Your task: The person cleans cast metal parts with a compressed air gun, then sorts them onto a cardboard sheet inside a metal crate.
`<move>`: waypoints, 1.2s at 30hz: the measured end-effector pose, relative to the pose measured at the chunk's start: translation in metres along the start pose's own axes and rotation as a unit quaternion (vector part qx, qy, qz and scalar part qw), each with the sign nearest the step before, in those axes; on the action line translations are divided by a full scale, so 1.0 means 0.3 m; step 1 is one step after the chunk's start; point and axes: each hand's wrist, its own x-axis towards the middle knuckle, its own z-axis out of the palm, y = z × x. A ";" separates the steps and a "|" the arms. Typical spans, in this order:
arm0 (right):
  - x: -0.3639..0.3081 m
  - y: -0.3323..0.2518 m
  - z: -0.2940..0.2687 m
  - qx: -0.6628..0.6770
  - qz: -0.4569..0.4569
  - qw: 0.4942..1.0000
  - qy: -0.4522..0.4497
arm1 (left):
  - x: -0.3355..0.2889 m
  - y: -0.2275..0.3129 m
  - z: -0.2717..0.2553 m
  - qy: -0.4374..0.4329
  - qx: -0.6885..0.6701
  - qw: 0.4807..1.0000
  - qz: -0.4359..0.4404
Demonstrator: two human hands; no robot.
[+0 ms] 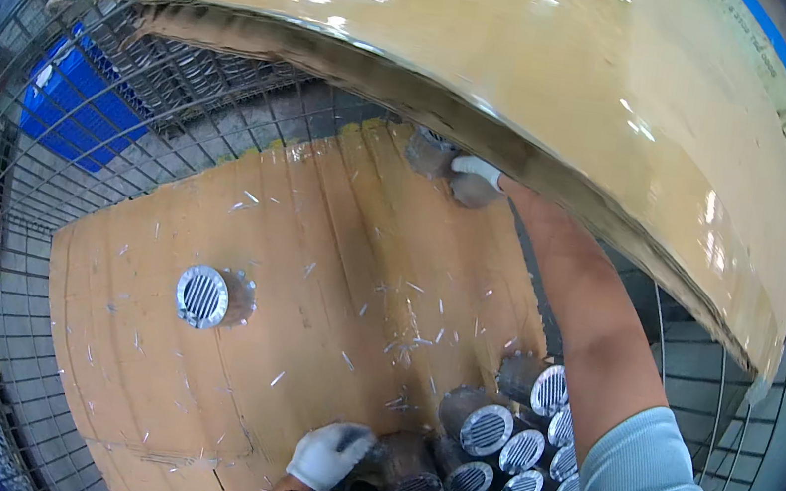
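My left hand [328, 457], in a white glove with grey on the fingers, is at the near edge of a brown cardboard sheet [300, 333]. Its fingers are closed against the side of a blurred metal cylinder [409, 471] with a slotted end. Stretched to the far edge, my right hand [477, 169], also white-gloved, is closed around another metal cylinder [475, 193], partly hidden by the hand. A further cylinder [429, 153] stands just left of it. Alone at the left of the sheet is one with a bright slotted end [203, 297].
Several slotted cylinders [523, 452] are packed at the near right. Small shiny slivers [409, 348] litter the cardboard. A wire cage [24, 224] surrounds it, with a blue crate [82, 101] outside. A large bent cardboard panel [502, 40] overhangs the far side and right arm.
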 end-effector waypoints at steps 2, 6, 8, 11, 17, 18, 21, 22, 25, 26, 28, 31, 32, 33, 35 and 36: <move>0.058 -0.037 0.034 0.031 0.003 0.998 -0.052 | 0.006 -0.004 -0.031 0.036 -0.049 0.998 -0.033; 0.146 -0.091 0.085 0.096 0.017 0.983 -0.159 | 0.019 -0.080 -0.074 0.127 -0.129 0.979 -0.097; 0.173 -0.095 0.095 0.111 0.023 0.976 -0.185 | 0.025 -0.081 -0.092 0.173 -0.088 0.976 -0.096; 0.155 -0.142 0.063 0.052 0.065 0.996 -0.043 | 0.036 -0.098 -0.076 0.178 -0.115 0.973 -0.094; -0.023 -0.224 -0.105 0.095 0.061 0.992 -0.059 | 0.030 -0.095 -0.064 0.170 -0.089 0.979 -0.072; -0.049 -0.219 -0.112 0.077 0.064 0.994 -0.043 | 0.028 -0.094 -0.071 0.158 -0.074 0.982 -0.074; -0.129 -0.172 -0.145 0.069 0.043 0.996 -0.030 | 0.009 -0.149 -0.067 0.220 -0.051 0.969 -0.097; -0.165 -0.146 -0.158 0.083 0.019 0.996 -0.028 | 0.004 -0.068 -0.112 0.222 -0.124 0.957 -0.137; -0.323 -0.166 -0.200 0.160 -0.075 0.981 -0.076 | -0.033 -0.222 -0.167 0.372 0.037 0.928 0.007; -0.378 -0.152 -0.195 0.152 -0.097 0.982 -0.059 | -0.030 -0.217 -0.217 0.402 -0.005 0.916 -0.005; -0.505 -0.105 -0.163 0.144 -0.163 0.975 -0.037 | 0.031 -0.139 -0.318 0.455 0.009 0.891 -0.014; -0.697 -0.089 -0.132 0.098 -0.208 0.966 -0.119 | 0.145 -0.036 -0.496 0.524 0.307 0.785 0.126; -0.760 -0.085 -0.135 0.083 -0.204 0.964 -0.150 | 0.168 0.066 -0.516 0.473 0.334 0.814 0.034; -0.816 -0.067 -0.125 0.088 -0.217 0.959 -0.157 | 0.188 0.162 -0.525 0.417 0.356 0.834 -0.057; -0.903 -0.081 -0.106 0.121 -0.212 0.951 -0.189 | 0.222 0.154 -0.566 0.386 0.399 0.829 -0.074; -0.936 -0.093 -0.098 0.147 -0.213 0.947 -0.193 | 0.224 0.141 -0.590 0.350 0.435 0.824 -0.091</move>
